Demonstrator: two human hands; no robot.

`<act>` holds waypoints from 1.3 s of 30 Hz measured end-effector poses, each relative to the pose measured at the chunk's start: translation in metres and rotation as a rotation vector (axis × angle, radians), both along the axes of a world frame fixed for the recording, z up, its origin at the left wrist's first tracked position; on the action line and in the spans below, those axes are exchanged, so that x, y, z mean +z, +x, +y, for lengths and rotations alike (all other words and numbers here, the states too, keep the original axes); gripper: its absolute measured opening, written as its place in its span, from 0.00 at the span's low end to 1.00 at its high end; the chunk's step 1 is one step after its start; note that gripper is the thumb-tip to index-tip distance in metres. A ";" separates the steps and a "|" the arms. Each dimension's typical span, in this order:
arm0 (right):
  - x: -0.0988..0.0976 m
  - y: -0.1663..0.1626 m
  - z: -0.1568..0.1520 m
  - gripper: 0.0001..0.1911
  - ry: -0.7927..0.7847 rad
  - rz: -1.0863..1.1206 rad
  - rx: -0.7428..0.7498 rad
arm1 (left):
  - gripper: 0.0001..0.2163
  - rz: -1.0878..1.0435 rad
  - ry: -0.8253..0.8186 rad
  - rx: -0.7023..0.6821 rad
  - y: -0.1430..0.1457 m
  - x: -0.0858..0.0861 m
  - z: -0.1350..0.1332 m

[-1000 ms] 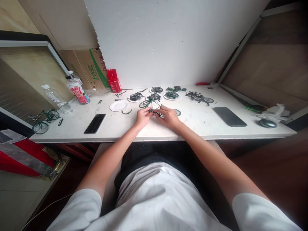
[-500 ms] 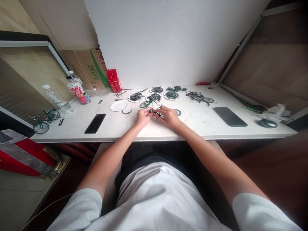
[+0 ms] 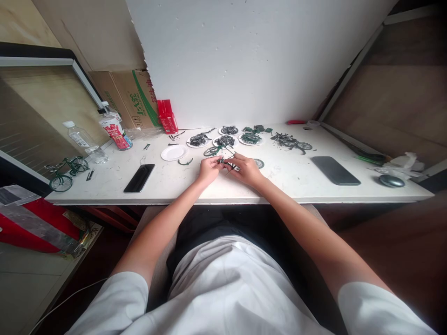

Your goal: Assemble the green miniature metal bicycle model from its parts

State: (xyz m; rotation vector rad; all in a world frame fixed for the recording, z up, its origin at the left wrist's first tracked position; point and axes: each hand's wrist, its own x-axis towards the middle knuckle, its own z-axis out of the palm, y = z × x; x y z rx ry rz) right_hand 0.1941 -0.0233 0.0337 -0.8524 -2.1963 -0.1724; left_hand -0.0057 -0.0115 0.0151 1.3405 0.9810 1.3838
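at the middle of the table (image 3: 174, 188), i have the bike (image 3: 220, 149) between my two hands, its visible frame just beyond the fingertips. the left hand (image 3: 209, 169) pinches it from the left; the right hand (image 3: 246, 169) is closed on it from the right, though which part those fingers clasp is too small for me to tell. its long axis looks to run across my view, left to right: one wheel (image 3: 211, 151) sits on the far side of the left hand, which is the nearer hand to it, and another wheel (image 3: 259, 163) shows just right of the right hand, which hides whether it is joined on. a curved strip (image 3: 185, 162) lies just left of the left hand, near the plate (image 3: 173, 152).
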 end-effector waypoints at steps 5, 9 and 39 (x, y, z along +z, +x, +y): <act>0.000 -0.001 -0.001 0.18 -0.012 0.002 -0.004 | 0.22 0.003 -0.010 0.008 0.000 -0.002 0.001; 0.000 0.000 0.000 0.18 -0.015 0.008 0.005 | 0.22 0.009 -0.007 0.013 -0.001 -0.003 0.002; -0.001 -0.002 -0.001 0.20 0.012 0.069 -0.055 | 0.21 0.008 0.016 0.005 0.000 -0.002 0.003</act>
